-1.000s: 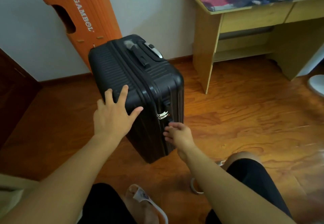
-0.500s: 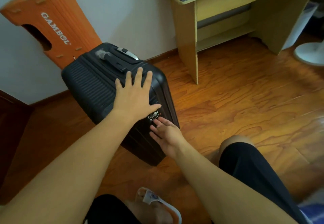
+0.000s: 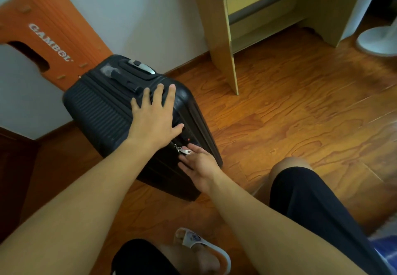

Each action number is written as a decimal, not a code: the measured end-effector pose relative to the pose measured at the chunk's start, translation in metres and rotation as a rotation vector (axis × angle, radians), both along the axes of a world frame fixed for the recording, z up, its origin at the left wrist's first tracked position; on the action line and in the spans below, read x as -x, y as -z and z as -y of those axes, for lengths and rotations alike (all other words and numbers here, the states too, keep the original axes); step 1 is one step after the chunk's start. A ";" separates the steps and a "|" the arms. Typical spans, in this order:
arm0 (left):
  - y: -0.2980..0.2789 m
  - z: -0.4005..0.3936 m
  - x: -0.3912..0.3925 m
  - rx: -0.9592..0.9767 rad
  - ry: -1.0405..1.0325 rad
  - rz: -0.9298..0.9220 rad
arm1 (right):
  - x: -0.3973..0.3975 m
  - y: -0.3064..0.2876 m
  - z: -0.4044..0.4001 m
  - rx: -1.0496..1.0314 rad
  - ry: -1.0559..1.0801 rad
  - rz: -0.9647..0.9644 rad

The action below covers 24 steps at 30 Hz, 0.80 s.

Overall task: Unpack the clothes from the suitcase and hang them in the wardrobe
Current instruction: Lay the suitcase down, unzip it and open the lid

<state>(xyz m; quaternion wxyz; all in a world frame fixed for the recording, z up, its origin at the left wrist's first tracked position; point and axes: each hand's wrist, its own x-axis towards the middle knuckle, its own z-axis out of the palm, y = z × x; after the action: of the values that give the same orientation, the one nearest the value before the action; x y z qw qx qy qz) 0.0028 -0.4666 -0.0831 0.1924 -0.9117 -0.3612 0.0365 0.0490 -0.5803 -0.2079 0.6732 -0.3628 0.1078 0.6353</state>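
Open floor (image 3: 290,128) lies right of the suitcase (image 3: 103,111). An orange board (image 3: 53,38) and the wall (image 3: 139,12) close in behind it; a desk leg (image 3: 221,38) stands near its far right.

It was a room in a home, most likely a bedroom or study. A glossy wooden floor (image 3: 290,111) ran up to a plain white wall (image 3: 139,12) with a dark skirting board. A light wooden desk (image 3: 257,1) stood in the corner, the white base of a standing fan (image 3: 378,42) beside it. An orange board (image 3: 53,36) marked GAMBOL leaned on the wall, and the person wore a house slipper (image 3: 206,246).
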 end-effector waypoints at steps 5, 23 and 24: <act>-0.015 -0.011 0.009 0.219 0.036 0.141 | -0.006 0.001 0.007 0.149 -0.048 0.188; 0.023 0.046 0.141 0.326 -0.322 0.546 | -0.038 -0.024 -0.006 0.186 -0.545 1.029; 0.023 0.047 0.139 0.330 -0.325 0.543 | -0.032 -0.017 -0.006 0.177 -0.564 1.012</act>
<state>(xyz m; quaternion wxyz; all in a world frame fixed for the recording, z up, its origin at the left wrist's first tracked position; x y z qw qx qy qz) -0.1366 -0.5136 -0.1062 -0.0686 -0.8377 -0.5286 -0.1192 0.0806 -0.5743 -0.1906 0.4130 -0.6906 -0.2752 0.5261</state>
